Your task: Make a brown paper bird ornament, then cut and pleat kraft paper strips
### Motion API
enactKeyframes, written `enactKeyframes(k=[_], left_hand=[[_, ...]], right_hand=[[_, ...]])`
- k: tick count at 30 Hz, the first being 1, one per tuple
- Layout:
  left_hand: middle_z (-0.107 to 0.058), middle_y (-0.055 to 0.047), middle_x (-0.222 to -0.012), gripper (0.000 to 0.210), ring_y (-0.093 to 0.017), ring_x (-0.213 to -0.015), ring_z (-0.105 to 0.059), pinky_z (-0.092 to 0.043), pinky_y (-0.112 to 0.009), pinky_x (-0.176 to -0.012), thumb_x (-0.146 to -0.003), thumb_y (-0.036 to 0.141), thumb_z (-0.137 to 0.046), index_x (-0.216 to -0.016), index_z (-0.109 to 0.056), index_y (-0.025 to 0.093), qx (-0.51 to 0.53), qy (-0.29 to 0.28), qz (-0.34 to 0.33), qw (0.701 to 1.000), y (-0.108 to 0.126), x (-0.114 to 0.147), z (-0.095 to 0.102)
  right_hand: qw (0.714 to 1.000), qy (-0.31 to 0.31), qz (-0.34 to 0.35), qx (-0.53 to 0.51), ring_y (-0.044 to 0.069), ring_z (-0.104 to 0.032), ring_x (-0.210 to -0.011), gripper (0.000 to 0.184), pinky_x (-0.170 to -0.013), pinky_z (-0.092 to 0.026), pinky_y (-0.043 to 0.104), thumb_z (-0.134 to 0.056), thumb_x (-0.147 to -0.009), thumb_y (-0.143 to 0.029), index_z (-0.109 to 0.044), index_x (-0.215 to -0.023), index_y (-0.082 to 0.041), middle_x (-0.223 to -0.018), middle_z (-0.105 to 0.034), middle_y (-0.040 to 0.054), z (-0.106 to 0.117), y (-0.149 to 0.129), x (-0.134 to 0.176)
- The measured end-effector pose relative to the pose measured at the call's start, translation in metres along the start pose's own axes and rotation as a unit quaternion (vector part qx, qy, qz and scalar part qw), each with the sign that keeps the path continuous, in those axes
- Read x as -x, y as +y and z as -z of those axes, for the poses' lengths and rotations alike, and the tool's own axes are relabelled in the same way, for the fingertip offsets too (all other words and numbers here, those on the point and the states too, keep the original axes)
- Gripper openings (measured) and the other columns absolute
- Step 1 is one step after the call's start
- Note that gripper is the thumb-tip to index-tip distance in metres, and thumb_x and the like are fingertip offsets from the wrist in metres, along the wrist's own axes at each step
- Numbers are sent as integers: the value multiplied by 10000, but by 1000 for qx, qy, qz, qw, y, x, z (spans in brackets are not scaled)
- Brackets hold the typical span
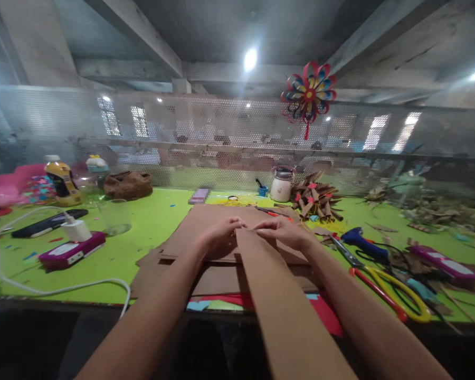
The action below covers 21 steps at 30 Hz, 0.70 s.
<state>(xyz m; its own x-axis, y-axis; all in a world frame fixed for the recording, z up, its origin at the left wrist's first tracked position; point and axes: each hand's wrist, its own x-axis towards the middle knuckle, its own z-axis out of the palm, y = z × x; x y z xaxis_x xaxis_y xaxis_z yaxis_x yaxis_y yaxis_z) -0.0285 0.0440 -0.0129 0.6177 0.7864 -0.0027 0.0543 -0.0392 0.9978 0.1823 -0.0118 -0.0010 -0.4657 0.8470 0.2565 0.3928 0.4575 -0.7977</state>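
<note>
A long strip of brown cardboard [279, 301] runs from the bottom edge of the view up to my hands. My left hand [222, 233] is closed at the far end of the strip, with its fingertips at the left corner. At the right side of that same end, my right hand [284, 232] pinches the strip between thumb and fingers. Both hands are above a stack of brown cardboard sheets [193, 227] on the green table. Red-handled scissors [275, 212] lie at the back of the stack, partly hidden behind my right hand.
Large scissors with red and yellow handles [391, 290] and a blue glue gun [364, 244] lie to the right. Rolled brown pieces [316, 200] are piled behind. Leftward are a purple power strip [73, 250], its white cable, a phone [49, 222] and a clear cup [116, 217].
</note>
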Motion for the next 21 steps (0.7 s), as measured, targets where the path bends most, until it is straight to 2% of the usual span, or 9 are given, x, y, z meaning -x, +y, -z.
enactKeyframes(k=[1, 3, 6, 8, 11, 16, 21], left_hand=[[-581, -12, -682, 283, -89, -554, -503, -361, -213, -515, -776, 409, -576, -869, -590, 142, 8, 19, -1, 1000, 3, 0, 2], [-615, -44, -764, 392, -108, -642, -542, -394, -222, -577, -803, 499, -513, -932, -604, 141, 16, 8, 3, 1000, 7, 0, 5], [-604, -26, -705, 411, -116, -634, -521, -386, -233, -594, -752, 504, -578, -870, -647, 117, -97, -36, -20, 994, 4, -2, 3], [-580, -3, -637, 353, -114, -600, -484, -363, -235, -576, -726, 454, -616, -788, -669, 111, -221, -47, -56, 973, -3, -7, 2], [-630, -12, -704, 280, -137, -675, -511, -377, -243, -635, -749, 386, -588, -814, -694, 134, -335, -36, -118, 934, -18, -16, 3], [-643, -26, -767, 197, -147, -713, -527, -390, -237, -666, -764, 296, -550, -821, -675, 155, -428, 2, -180, 886, -32, -23, 0], [-620, -23, -757, 139, -138, -671, -491, -365, -225, -622, -767, 204, -514, -801, -645, 177, -486, 5, -207, 849, -27, -17, -9]], right_hand=[[1000, -5, -5, 28, 180, -580, -836, 352, -781, -429, 296, -555, -790, -410, -679, -1007, -162, -936, -678, 49, -1, -1, 0], [997, -10, -7, 78, 168, -576, -801, 304, -739, -423, 271, -529, -801, -368, -691, -949, -157, -885, -679, 37, -4, -3, 0], [991, 13, -8, 136, 149, -556, -733, 253, -667, -405, 242, -501, -799, -301, -690, -859, -144, -796, -664, 22, -11, -9, 1], [986, 29, -22, 164, 138, -533, -681, 237, -620, -387, 232, -492, -790, -272, -681, -814, -130, -735, -643, 23, -16, -11, 1], [977, 36, -38, 204, 130, -509, -659, 219, -593, -362, 225, -498, -784, -251, -672, -779, -119, -709, -627, 35, -21, -11, 0], [961, 39, -50, 271, 112, -462, -606, 187, -557, -314, 223, -515, -772, -231, -669, -742, -129, -669, -611, 31, -21, -12, 3], [938, 42, -42, 340, 110, -417, -577, 177, -537, -267, 235, -497, -754, -190, -660, -698, -151, -619, -582, 17, -17, -9, 11]])
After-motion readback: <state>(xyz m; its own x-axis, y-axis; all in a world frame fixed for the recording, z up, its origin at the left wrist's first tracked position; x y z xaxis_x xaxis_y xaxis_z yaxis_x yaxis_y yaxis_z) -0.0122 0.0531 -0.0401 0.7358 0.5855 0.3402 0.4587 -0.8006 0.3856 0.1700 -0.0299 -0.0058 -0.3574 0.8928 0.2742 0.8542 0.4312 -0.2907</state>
